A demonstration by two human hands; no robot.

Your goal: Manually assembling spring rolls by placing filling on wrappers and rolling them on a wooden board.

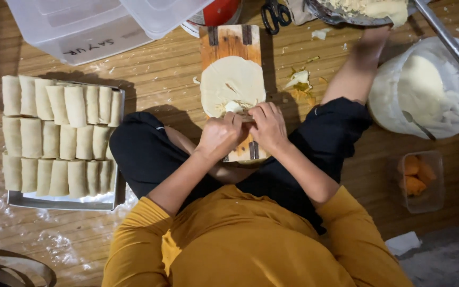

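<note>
I sit cross-legged on a wooden floor with a small wooden board (230,42) in front of me. A pale round wrapper (232,79) lies flat on the board, with a bit of filling at its near edge. My left hand (220,136) and my right hand (268,125) meet at that near edge, fingers pinched on the wrapper and folding it over the filling. Part of the fold is hidden under my fingers.
A metal tray (64,201) at my left holds several rows of rolled wrappers (59,135). At my right are a white tub of pale batter (426,90) and a small clear box of orange pieces (419,178). Clear plastic boxes (96,26), scissors (275,13) and a filling bowl (367,10) lie beyond.
</note>
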